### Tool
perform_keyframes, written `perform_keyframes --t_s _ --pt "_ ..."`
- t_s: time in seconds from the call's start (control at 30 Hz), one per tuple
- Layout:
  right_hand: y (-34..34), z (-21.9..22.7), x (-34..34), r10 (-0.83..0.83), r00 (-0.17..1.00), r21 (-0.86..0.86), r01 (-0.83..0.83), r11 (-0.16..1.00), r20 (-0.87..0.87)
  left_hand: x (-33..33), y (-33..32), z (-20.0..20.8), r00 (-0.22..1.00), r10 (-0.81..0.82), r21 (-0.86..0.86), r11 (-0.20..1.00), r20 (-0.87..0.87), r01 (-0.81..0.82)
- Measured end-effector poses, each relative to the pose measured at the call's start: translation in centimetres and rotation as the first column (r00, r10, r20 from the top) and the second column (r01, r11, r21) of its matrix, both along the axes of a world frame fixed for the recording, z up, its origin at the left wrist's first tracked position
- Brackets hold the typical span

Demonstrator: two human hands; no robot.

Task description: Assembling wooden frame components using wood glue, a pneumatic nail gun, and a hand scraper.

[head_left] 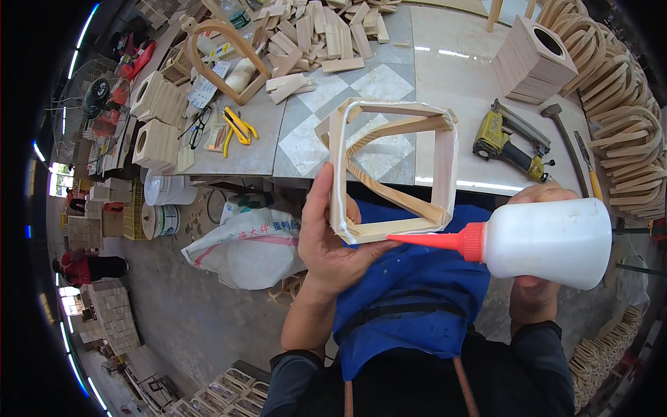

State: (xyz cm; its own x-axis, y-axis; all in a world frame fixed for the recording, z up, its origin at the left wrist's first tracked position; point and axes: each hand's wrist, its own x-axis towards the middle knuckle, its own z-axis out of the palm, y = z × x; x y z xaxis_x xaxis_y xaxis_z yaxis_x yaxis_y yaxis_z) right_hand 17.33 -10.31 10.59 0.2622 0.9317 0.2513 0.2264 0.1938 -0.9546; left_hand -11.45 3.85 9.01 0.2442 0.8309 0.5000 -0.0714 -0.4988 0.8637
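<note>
White squeeze bottle [549, 243] looming closest, right of centre, and the right hand [535, 194] has its fingers wrapped firmly round it! Its red nozzle [445, 240] points left, tip at the lower edge of the wooden frame [443, 167], mid-picture, white line along the rim, gripped by the left hand's [330, 250] fingers. Upper right, a yellow-and-black nail gun [501, 142] lies on the surface [455, 76].

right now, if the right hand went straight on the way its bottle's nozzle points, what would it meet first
Probably the wooden frame in the left hand, with the red nozzle leading; whether its tip touches the frame's near edge is unclear.
</note>
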Motion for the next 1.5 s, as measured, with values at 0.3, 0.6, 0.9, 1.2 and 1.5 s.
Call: perform_keyframes --t_s 0.3,0.6,0.9,1.2,1.5 --pt "1.5 2.7 -1.1 0.125 0.992 -0.04 -0.125 0.991 -0.002 0.6 -0.5 -0.1 0.988 0.021 0.025 1.0 -0.153 -0.017" --pt "4.0 2.5 -2.7 0.081 0.645 0.241 0.164 0.956 -0.76 0.2 0.2 0.0 0.998 0.005 0.045 0.999 0.06 -0.008" --pt "6.3 -2.7 4.9 -0.12 -0.1 -0.135 0.159 0.978 -0.988 -1.5 1.1 -0.1 0.967 0.216 -0.004 0.976 0.134 -0.217" --pt "8.2 -4.9 17.9 0.098 -0.273 0.0 0.336 0.942 -0.957 -2.6 1.4 0.1 0.971 0.207 -0.004 0.978 0.12 -0.208" --pt "8.4 -10.3 25.4 0.139 -0.315 -0.034 0.486 0.873 -0.939 -1.9 1.6 0.4 0.962 0.25 -0.003 0.968 0.107 -0.251"
